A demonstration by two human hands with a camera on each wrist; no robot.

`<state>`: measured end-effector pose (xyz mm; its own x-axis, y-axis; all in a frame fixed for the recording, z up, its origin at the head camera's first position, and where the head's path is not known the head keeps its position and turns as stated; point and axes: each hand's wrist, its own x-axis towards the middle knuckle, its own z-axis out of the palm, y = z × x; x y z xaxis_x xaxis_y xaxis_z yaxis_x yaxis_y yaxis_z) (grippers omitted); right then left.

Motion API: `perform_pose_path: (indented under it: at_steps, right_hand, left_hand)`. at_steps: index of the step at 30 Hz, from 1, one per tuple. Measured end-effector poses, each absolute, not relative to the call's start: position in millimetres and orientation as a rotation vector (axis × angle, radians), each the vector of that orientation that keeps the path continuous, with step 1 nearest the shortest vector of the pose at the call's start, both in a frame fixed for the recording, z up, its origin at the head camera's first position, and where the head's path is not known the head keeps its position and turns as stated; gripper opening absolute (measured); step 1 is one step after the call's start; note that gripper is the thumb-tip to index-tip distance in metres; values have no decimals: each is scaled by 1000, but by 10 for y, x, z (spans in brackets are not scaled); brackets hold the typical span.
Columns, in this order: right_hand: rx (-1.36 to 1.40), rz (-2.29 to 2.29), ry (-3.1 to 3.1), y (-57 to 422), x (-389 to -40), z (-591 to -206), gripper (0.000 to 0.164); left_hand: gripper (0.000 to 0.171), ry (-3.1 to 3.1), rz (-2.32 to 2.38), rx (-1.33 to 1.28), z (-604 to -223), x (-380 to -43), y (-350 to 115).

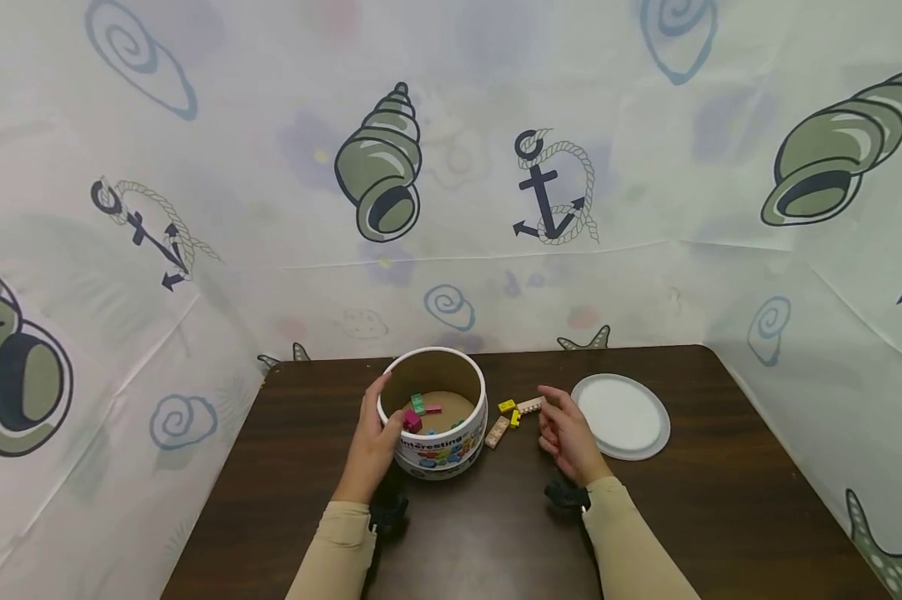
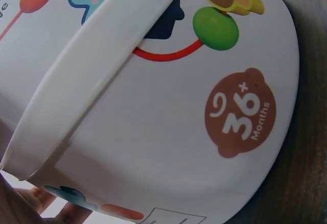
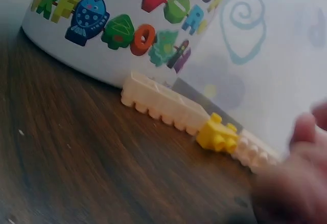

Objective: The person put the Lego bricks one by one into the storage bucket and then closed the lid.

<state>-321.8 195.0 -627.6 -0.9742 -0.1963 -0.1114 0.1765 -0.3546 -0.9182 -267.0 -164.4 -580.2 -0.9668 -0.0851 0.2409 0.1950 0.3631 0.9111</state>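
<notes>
My left hand (image 1: 372, 446) grips the rim of a round white tub (image 1: 439, 454) with printed pictures, thumb over the edge and fingers along its outer side. A magenta brick (image 1: 412, 422), a green brick (image 1: 418, 404) and a few other small pieces lie inside the tub. The left wrist view is filled by the tub's wall (image 2: 168, 116). Just right of the loose bricks is my right hand (image 1: 568, 435), fingers loosely bent, with nothing seen in them. Beside the tub lie peach bricks (image 3: 161, 104) and yellow bricks (image 3: 217, 134).
A round white lid (image 1: 620, 417) lies flat on the dark brown table (image 1: 721, 500), to the right of my right hand. Behind and at the sides hangs a pale cloth (image 1: 466, 192) printed with shells and anchors.
</notes>
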Motion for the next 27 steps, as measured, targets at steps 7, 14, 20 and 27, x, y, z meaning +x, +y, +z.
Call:
perform_pose_path:
  at_steps: [7,14,20,27]
  right_hand:
    - [89,-2302,1834,1956,-3208,-6256,52]
    - [149,-2230,1847,1959,-3238,-6213,55]
    - [176,-2202,1872,1957,-3240,-6225,53]
    - [169,-2170,1926,1928,-3232,-6219,50]
  left_hand:
    - [69,-2388,-1643,-93,-5795,-2660,-1654]
    - [66,-2354,-1698,-148,-5786,-2643,-1670]
    - [66,-2354,-1706,-138,-5789,-2631,-1666]
    - [68,-2357,-1689,-134,-5798,-2630,-1660]
